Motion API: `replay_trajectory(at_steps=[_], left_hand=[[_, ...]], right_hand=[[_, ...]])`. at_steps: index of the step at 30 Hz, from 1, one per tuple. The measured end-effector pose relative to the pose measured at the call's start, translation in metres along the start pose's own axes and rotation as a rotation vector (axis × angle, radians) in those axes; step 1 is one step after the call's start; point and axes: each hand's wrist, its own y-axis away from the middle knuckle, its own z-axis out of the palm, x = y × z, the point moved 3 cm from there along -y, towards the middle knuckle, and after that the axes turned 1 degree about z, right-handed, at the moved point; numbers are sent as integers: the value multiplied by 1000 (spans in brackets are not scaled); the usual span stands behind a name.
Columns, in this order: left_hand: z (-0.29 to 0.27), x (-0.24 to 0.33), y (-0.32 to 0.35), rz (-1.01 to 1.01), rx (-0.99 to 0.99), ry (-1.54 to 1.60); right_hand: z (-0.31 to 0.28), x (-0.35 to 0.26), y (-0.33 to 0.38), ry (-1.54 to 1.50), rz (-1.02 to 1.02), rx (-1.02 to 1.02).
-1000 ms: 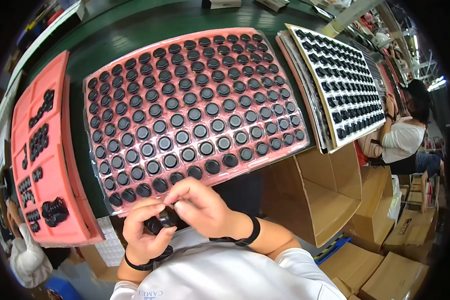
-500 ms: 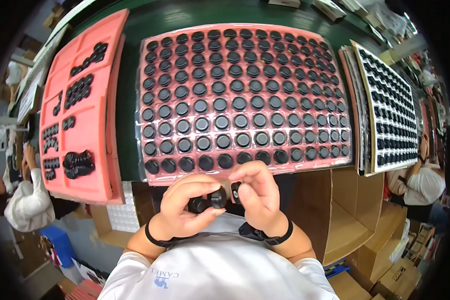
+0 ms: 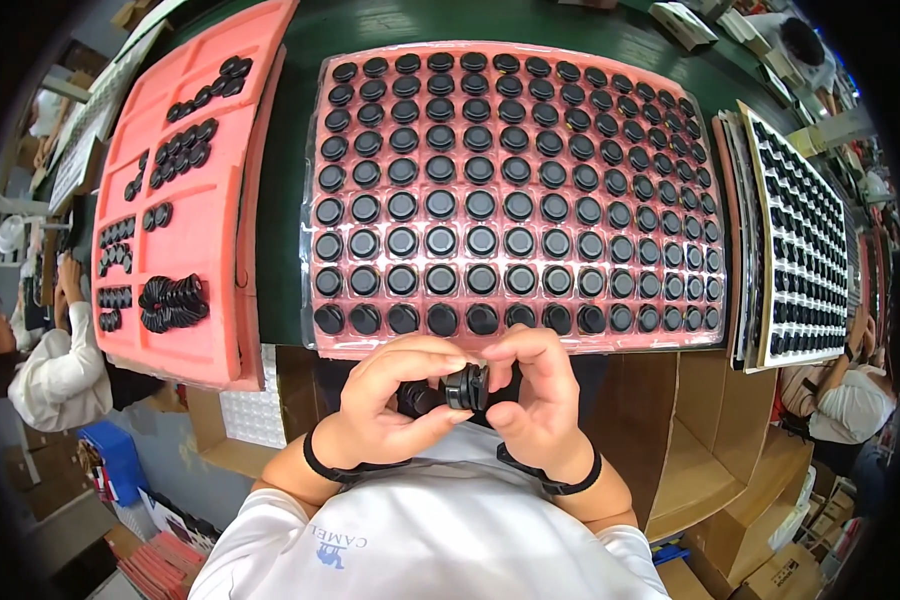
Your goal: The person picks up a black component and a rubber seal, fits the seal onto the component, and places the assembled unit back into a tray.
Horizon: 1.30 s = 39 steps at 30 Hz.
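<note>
My left hand (image 3: pixel 395 400) is closed round a short black cylindrical part (image 3: pixel 463 388), pinched between thumb and fingers. A second black round piece (image 3: pixel 420 398) shows inside the same hand, nearer the palm. My right hand (image 3: pixel 542 405) is beside the cylinder's right end, its thumb and curled fingers apart, and its fingertips are close to the rim. Whether they touch it cannot be made out. Just beyond both hands lies a clear plastic tray (image 3: pixel 315 200) over pink, filled with rows of similar black round parts (image 3: pixel 480 205).
A pink compartmented tray (image 3: pixel 185 265) at the left holds small black parts and a heap of black rings (image 3: pixel 173 303). A white tray of black parts (image 3: pixel 805 250) leans at the right. Cardboard boxes (image 3: pixel 705 460) stand below the green table (image 3: pixel 370 30). Other people sit at both sides.
The small black piece in my right fingers is no longer seen apart; my right hand has come up against the cylinder in my left. The view has shifted, so the trays appear farther right.
</note>
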Motion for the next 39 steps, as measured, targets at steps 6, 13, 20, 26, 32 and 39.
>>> replay_trajectory(at_steps=[6,13,20,26,32,39], left_hand=[[-2,1,1,-74,-12,20],[-2,0,-1,-134,-26,31],[-10,7,-3,-177,-2,-89],[-16,13,11,-233,46,-133],[-55,43,27,-145,171,-384],[-142,83,67,-311,602,-908]], right_hand=[[-1,-7,-2,305,-175,-67],[-2,-12,-6,401,-288,-61],[2,-18,-6,522,-381,-50],[19,-16,-1,814,-456,-103],[38,-16,-6,754,-424,-161],[48,-7,-10,731,-406,-221]])
